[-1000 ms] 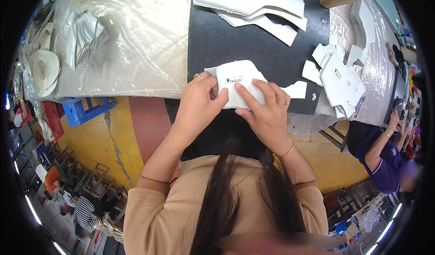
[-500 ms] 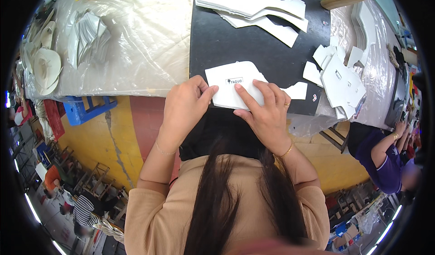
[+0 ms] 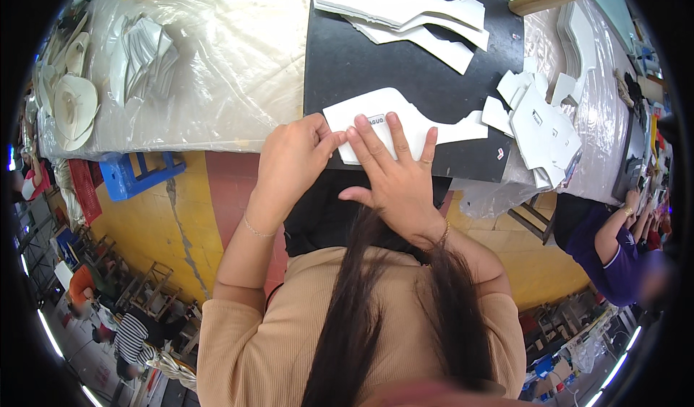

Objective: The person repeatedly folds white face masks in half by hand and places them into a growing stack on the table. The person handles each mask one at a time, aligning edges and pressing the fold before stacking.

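My left hand's (image 3: 293,154) thumb and curled index pinch the nine o'clock edge of a white flat panel (image 3: 413,121). My right hand (image 3: 390,172) is spread and released, its fingers lying flat across the panel's printed mark. The panel rests on a black mat (image 3: 369,67), its narrow tail pointing to three o'clock. From it, I see a stack of larger white panels (image 3: 390,2) at twelve, loose white pieces (image 3: 546,132) near three, and the plastic-covered worktop (image 3: 231,60) toward ten.

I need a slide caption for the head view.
A white cutout on a black mat, left hand at its edge, right hand spread across it.
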The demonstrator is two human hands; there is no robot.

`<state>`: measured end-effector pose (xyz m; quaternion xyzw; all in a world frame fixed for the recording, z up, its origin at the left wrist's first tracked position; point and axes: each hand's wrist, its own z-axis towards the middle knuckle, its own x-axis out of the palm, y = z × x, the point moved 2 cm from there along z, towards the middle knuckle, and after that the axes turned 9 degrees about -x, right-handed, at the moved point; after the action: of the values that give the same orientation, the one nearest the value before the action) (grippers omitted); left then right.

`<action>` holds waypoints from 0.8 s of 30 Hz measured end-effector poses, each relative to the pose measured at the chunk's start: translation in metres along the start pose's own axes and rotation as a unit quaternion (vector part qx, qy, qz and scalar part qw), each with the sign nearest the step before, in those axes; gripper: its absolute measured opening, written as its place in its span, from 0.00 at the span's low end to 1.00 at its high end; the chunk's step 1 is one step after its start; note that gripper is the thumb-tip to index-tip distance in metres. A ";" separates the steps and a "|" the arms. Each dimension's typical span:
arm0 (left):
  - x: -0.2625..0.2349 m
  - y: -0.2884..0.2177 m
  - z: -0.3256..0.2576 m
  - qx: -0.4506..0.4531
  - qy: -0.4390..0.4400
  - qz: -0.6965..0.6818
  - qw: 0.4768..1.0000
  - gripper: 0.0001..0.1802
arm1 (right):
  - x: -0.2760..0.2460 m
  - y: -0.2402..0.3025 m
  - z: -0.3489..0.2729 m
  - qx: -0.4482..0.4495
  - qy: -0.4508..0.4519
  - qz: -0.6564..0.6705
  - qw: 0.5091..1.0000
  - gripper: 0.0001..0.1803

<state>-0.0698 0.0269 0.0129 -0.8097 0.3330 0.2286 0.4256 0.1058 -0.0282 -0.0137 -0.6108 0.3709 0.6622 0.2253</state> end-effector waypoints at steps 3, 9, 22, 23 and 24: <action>-0.001 0.001 0.000 0.009 0.000 0.013 1.000 0.18 | 0.001 -0.011 -0.008 -0.009 0.014 -0.026 1.000 0.52; 0.001 0.004 0.000 0.024 -0.011 0.032 0.999 0.19 | -0.013 -0.038 -0.027 0.043 0.024 -0.032 0.998 0.49; 0.004 0.001 -0.008 0.034 -0.051 0.041 0.997 0.14 | -0.008 -0.003 0.008 -0.003 -0.015 0.029 0.999 0.51; 0.003 0.000 -0.008 0.047 -0.060 0.042 0.996 0.14 | -0.009 -0.005 0.011 -0.005 -0.019 0.028 0.999 0.50; 0.003 0.000 -0.007 0.050 -0.060 0.047 0.996 0.14 | -0.010 -0.007 0.015 -0.003 -0.025 0.032 0.999 0.50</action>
<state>-0.0674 0.0196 0.0148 -0.7558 0.3553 0.2793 0.4738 0.1029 -0.0111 -0.0058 -0.5828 0.3825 0.6851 0.2115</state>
